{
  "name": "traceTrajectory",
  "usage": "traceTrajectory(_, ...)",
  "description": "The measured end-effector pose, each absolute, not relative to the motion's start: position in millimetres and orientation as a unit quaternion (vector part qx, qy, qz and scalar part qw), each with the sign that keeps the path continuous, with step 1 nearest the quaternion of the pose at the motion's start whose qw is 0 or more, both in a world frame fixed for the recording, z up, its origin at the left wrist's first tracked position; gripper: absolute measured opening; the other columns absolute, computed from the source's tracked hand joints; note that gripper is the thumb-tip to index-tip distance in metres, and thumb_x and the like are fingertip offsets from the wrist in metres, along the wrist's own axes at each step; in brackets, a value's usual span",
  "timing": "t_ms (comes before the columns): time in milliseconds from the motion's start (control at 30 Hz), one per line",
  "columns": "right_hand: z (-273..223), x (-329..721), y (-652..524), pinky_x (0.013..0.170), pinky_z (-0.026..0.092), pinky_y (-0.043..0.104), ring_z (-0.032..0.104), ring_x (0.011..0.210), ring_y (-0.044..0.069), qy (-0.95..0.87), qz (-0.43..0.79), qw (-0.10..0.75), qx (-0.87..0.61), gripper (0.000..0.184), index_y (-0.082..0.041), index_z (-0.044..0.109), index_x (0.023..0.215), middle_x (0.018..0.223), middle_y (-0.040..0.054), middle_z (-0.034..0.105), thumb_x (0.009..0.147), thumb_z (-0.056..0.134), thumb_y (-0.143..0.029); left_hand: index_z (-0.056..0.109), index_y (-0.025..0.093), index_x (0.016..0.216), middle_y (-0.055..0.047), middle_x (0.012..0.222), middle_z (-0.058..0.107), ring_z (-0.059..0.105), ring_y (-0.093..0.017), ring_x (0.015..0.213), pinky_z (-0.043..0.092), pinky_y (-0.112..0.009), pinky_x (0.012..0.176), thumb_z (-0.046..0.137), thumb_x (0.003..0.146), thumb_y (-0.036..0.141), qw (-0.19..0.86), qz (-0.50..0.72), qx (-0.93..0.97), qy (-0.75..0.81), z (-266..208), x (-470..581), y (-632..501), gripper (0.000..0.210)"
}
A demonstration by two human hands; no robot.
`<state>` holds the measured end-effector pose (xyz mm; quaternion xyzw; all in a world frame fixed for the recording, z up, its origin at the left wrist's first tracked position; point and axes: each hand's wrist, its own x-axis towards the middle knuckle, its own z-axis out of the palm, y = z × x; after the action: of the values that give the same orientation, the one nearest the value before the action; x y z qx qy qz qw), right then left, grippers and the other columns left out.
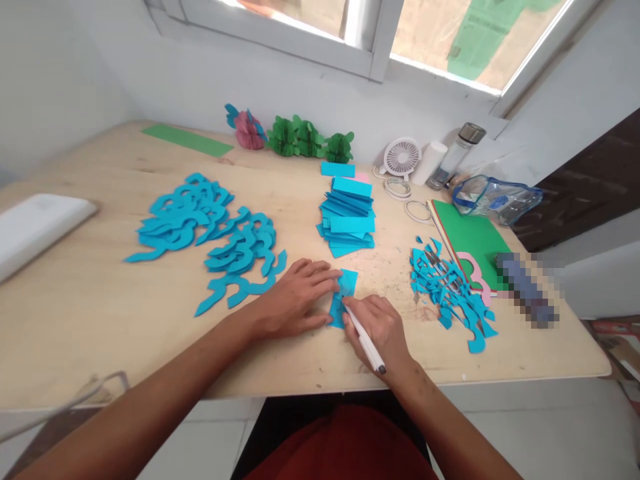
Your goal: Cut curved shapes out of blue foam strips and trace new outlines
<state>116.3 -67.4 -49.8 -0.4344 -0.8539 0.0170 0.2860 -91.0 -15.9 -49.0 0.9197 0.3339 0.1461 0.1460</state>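
Note:
A small blue paper strip (pixel 349 283) lies on the table close to its front edge. My left hand (pixel 303 297) rests flat with its fingers over the strip's left side. In my right hand (pixel 383 327) is a white marker pen (pixel 367 343), its dark end toward me and its other end at the paper. Further back sits a pile of blue paper rectangles (pixel 350 223). Wavy cut blue shapes (pixel 183 213) lie heaped to the left, with another group of them (pixel 245 243) nearer my left hand.
Blue scraps (pixel 440 283) lie at the right, with scissors partly under them. Behind are a green pad (pixel 475 233), a clear pouch (pixel 500 200), tape rolls (pixel 399 188), a small fan (pixel 401 158) and a bottle (pixel 457 157). Green paper decorations (pixel 295 138) stand along the wall.

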Motion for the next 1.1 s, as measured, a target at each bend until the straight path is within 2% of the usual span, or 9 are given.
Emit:
traceTrajectory(233, -50.0, 115.2, -67.5, 0.070, 0.046, 0.034, 0.060, 0.073, 0.021, -0.853, 0.014, 0.292, -0.433, 0.019, -0.013, 0.066, 0.100, 0.074, 0.0074, 0.069, 0.089, 0.051, -0.017, 0.048, 0.020, 0.129, -0.012, 0.139, 0.051, 0.037, -0.032, 0.132, 0.025, -0.051, 0.108, 0.059, 0.082, 0.044, 0.152, 0.170, 0.912, 0.341, -54.9, -92.5, -18.1, 0.054)
traceTrajectory(700, -48.3, 115.0, -66.6, 0.068, 0.047, 0.034, 0.060, 0.070, 0.021, -0.850, 0.030, 0.307, -0.428, 0.023, -0.014, 0.064, 0.107, 0.075, 0.0075, 0.069, 0.089, 0.050, -0.015, 0.048, 0.021, 0.129, -0.011, 0.143, 0.048, 0.034, -0.032, 0.134, 0.021, -0.052, 0.110, 0.059, 0.082, 0.041, 0.165, 0.173, 0.906, 0.348, -57.6, -94.1, -19.0, 0.052)
traceTrajectory(933, -46.7, 114.8, -67.2, 0.068, 0.048, 0.034, 0.061, 0.071, 0.021, -0.848, 0.041, 0.309, -0.430, 0.023, -0.014, 0.064, 0.107, 0.076, 0.0080, 0.070, 0.088, 0.051, -0.015, 0.056, 0.024, 0.119, -0.009, 0.146, 0.046, 0.034, -0.033, 0.134, 0.022, -0.053, 0.109, 0.059, 0.083, 0.043, 0.170, 0.165, 0.914, 0.330, -57.5, -95.0, -17.2, 0.041)
traceTrajectory(1100, -46.4, 114.3, -67.1, 0.067, 0.049, 0.034, 0.061, 0.070, 0.020, -0.846, 0.034, 0.315, -0.428, 0.023, -0.015, 0.064, 0.106, 0.076, 0.0078, 0.070, 0.088, 0.051, -0.015, 0.056, 0.025, 0.120, -0.008, 0.146, 0.045, 0.033, -0.033, 0.135, 0.020, -0.053, 0.110, 0.059, 0.083, 0.043, 0.171, 0.162, 0.914, 0.330, -60.3, -96.5, -16.5, 0.042)
